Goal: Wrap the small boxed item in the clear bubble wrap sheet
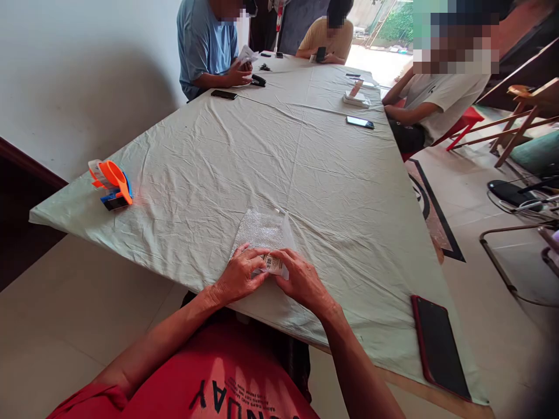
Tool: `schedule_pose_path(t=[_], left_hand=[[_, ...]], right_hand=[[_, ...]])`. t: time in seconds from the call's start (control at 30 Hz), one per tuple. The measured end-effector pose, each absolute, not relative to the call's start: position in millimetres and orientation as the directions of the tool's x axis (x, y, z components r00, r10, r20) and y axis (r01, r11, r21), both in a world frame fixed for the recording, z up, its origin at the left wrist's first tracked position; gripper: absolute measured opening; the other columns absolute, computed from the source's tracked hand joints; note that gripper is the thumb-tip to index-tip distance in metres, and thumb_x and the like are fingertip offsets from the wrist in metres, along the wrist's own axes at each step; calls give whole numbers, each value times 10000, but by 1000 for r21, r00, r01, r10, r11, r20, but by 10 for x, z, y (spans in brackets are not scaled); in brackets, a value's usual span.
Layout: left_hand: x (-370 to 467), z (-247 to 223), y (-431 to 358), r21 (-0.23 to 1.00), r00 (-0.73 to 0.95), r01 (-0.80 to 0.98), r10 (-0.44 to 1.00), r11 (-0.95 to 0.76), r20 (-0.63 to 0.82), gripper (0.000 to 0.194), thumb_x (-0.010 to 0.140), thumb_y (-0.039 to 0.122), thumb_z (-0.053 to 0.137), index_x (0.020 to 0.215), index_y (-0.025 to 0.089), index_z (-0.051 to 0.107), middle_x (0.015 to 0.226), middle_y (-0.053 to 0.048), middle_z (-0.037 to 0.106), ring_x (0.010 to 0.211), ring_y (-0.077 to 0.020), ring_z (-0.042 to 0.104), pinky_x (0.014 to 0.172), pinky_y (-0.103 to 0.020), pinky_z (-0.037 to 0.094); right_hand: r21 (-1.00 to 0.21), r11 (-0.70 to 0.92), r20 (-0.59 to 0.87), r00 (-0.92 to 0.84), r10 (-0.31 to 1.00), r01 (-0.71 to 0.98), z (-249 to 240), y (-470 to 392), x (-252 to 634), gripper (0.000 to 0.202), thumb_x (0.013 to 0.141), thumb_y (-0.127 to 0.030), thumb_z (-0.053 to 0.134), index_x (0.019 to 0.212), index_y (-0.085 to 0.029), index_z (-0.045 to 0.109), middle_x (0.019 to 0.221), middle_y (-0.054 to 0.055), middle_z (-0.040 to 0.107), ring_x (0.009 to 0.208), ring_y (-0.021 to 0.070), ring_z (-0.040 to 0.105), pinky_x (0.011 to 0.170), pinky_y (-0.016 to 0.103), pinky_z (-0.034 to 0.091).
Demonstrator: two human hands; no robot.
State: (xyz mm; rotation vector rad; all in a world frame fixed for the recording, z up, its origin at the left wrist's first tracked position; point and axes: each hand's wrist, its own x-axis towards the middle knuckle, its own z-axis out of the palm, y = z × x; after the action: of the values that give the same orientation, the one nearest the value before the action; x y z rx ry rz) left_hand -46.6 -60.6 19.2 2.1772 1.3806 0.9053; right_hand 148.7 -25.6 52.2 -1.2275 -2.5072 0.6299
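The small labelled packet (pixel 274 263) is between the person's two hands, low over the near edge of the cloth-covered worktop (pixel 332 169), its barcode facing up. The left hand (pixel 241 274) has its grip partly closed, fingers curved over the packet's left side and thumb coming in from below. The right hand (pixel 304 283) mirrors it, forefinger along the top edge and thumb beneath, so both grips grasp the packet with a narrow opening between thumb and fingers; how hard they press, I cannot tell. Just beyond the fingers, a clear bubble-wrap bag (pixel 264 226) lies flat on the worktop; whether it is joined to the packet is hidden by the hands. Well to the left sits an orange and blue tape dispenser (pixel 114 185), and near the right corner lies a dark phone in a red case (pixel 441 346). Farther out, a phone (pixel 360 122) and a white box (pixel 357 100) rest near the right side, with three other people seated or standing around the far part
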Motion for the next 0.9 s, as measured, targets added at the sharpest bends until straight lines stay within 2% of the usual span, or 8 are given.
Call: schedule_pose_path(t=[0.1,0.27,0.47,0.57,0.67,0.77,0.83,0.9], left_hand=[[-467,190,-598,673,300,595,898,-440,323,69,875,160,622,850,221,640,1281,-58,680,1190,-201,628,1179,-503,348],[-457,204,-605,739,303,494,888,-458,347,84,867,137,621,825,209,616,1239,-82,694,1169,-192,636,1038,-379,507],[-459,227,-647,761,340,459,882,-459,326,117,847,103,613,798,208,595,1241,-80,693,1165,-190,643,1019,-353,512],[-464,229,-653,778,333,446,889,-442,314,121,837,98,615,787,205,589,1232,-82,696,1121,-185,663,974,-339,530],[-462,225,-653,777,325,451,891,-440,317,114,829,98,624,790,202,598,1222,-86,699,1118,-193,665,968,-342,530],[-454,221,-650,772,327,447,886,-451,329,110,825,92,641,803,195,609,1217,-95,700,1125,-201,663,970,-338,525],[-448,220,-648,773,325,445,886,-452,331,107,826,96,656,807,192,615,1208,-97,705,1121,-203,664,975,-340,520],[-445,220,-648,775,319,448,890,-445,327,103,831,101,662,805,192,622,1199,-94,709,1115,-203,666,978,-342,515]], right_hand=[[-515,530,43,-597,801,674,516,-267,1509,424,817,-105,567,1211,-265,568,1153,60,657,1029,230,640,871,337,489],[-542,494,31,-571,820,680,489,-352,1576,331,861,-179,594,1185,-241,567,1123,77,666,998,244,655,839,354,506],[-673,404,9,-540,842,619,463,-461,1755,530,839,-311,689,1332,-250,502,1238,89,649,1076,253,647,903,381,516],[-736,292,-67,-495,866,610,461,-458,1840,573,822,-375,714,1336,-234,503,1135,72,687,948,223,668,845,361,528],[-774,220,-121,-481,868,593,472,-441,1865,453,820,-357,704,1232,-233,562,990,35,701,821,189,655,763,323,519],[-791,212,-117,-482,868,574,513,-432,1834,338,817,-375,706,1105,-228,606,947,28,697,808,182,638,746,308,497],[-807,207,-99,-472,876,554,555,-423,1800,347,824,-419,697,1097,-222,613,931,33,696,813,187,631,746,311,491],[-858,152,-111,-465,878,491,594,-401,1766,357,880,-478,610,1120,-214,614,870,31,685,779,184,628,720,310,495]])
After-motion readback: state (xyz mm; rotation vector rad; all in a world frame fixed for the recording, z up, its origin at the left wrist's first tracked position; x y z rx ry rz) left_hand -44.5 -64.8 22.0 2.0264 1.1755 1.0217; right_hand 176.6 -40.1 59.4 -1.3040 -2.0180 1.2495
